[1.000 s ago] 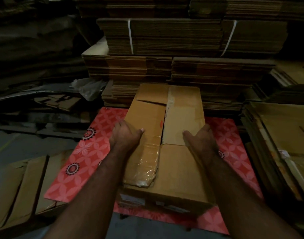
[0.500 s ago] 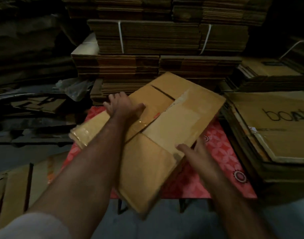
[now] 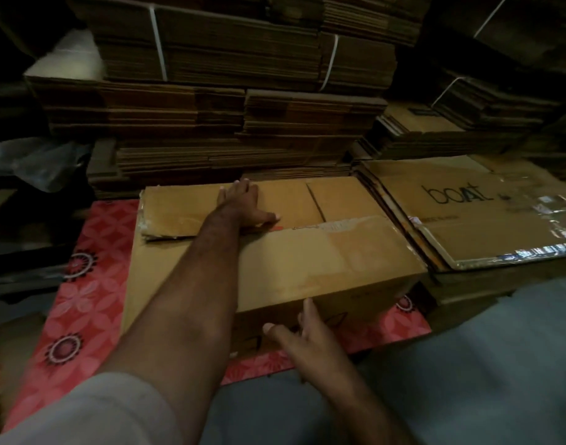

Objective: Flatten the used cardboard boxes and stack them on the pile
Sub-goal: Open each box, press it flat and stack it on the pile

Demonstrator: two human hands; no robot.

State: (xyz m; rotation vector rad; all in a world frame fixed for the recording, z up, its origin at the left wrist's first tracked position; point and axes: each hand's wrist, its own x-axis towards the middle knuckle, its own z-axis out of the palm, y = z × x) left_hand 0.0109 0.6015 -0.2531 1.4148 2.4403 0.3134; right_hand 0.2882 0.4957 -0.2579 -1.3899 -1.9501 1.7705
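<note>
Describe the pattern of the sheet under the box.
Red sheet with pale petal shapes and dark round medallions, in the head view.

left hand (image 3: 246, 203) presses flat on the cardboard box (image 3: 307, 252); right hand (image 3: 307, 335) touches the box's near side.

A red sheet with a white floral pattern and dark round medallions (image 3: 82, 300) lies flat across the work surface. A crumpled clear plastic bag (image 3: 39, 165) sits at the far left, in shadow. A grey floor (image 3: 487, 374) fills the lower right. White plastic straps (image 3: 158, 43) run vertically over the upper bundles at the rear. Glossy clear tape (image 3: 545, 248) lines an edge at right.
</note>
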